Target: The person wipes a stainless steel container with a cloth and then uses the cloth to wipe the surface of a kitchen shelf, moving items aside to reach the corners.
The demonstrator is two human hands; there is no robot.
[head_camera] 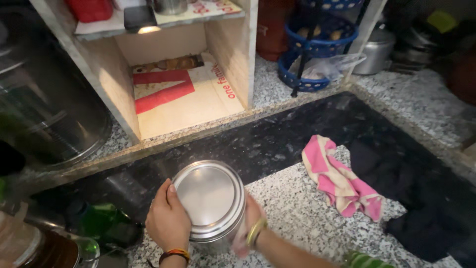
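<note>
Steel canister (pixel 210 203), lid up, stands on the speckled counter (pixel 302 218) right in front of us, and we've got it clasped from both sides: left hand (pixel 167 218) wrapped on its wall, fingers curled; right hand (pixel 250 223) pressed to the far side, partly hidden. Looks like we're gripping it to lift or shift it, so next we need a firm, level hold. Beyond lie a pink cloth (pixel 339 181), then the open shelf (pixel 178 99) and blue rack (pixel 317 44)
</note>
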